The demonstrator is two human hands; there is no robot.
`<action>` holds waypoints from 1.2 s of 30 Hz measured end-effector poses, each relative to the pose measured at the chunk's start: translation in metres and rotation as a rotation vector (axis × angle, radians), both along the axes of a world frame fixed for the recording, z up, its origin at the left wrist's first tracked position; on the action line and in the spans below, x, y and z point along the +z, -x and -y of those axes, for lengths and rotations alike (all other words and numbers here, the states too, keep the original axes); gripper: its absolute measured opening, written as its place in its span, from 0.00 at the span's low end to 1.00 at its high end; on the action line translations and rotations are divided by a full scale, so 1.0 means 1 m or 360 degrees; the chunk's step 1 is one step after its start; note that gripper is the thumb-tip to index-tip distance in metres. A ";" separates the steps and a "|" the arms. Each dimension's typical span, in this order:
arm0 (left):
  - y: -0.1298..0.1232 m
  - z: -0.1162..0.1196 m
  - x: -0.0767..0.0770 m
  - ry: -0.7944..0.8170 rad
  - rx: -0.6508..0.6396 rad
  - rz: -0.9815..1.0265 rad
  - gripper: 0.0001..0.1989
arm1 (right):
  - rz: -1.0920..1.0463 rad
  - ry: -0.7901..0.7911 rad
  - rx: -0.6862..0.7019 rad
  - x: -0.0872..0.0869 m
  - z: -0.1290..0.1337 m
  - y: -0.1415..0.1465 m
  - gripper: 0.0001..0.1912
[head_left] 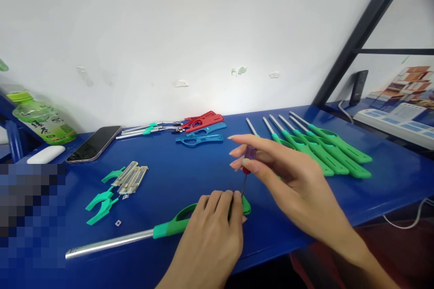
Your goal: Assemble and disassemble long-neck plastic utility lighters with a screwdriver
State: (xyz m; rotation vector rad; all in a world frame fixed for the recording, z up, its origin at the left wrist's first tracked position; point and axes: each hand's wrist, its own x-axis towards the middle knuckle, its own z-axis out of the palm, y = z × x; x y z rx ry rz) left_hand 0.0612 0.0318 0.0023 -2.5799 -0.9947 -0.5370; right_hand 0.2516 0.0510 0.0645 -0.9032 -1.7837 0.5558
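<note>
On the blue table, my left hand is closed over the handle of a green lighter, whose silver tube points left. My right hand pinches a small screwdriver with a purple and red handle between thumb and fingers. Its thin shaft points down, and the tip meets the end of the green handle beside my left fingertips; the exact contact spot is hidden.
Several green lighters lie at the right. Red shells, blue shells and metal tubes lie at the back. Clear tanks and green triggers are at the left, near a phone and a bottle.
</note>
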 end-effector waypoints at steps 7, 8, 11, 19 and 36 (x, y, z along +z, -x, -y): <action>-0.002 -0.001 0.000 -0.0089 0.0018 -0.0065 0.12 | -0.0013 0.0095 0.0058 0.005 -0.005 0.002 0.19; -0.002 -0.001 0.000 -0.0094 0.0019 -0.0058 0.11 | -0.0020 0.0098 0.0063 0.004 -0.005 0.002 0.18; -0.002 0.000 0.002 -0.0098 -0.0015 -0.0021 0.07 | -0.0043 0.0142 0.0084 0.004 -0.004 0.003 0.18; -0.003 0.003 0.007 -0.0018 -0.0088 0.0111 0.08 | -0.0058 0.0091 0.0085 0.005 0.004 0.005 0.18; 0.008 0.015 -0.006 0.0306 -0.0110 0.0288 0.15 | 0.0000 0.0064 0.0045 0.003 0.008 0.003 0.15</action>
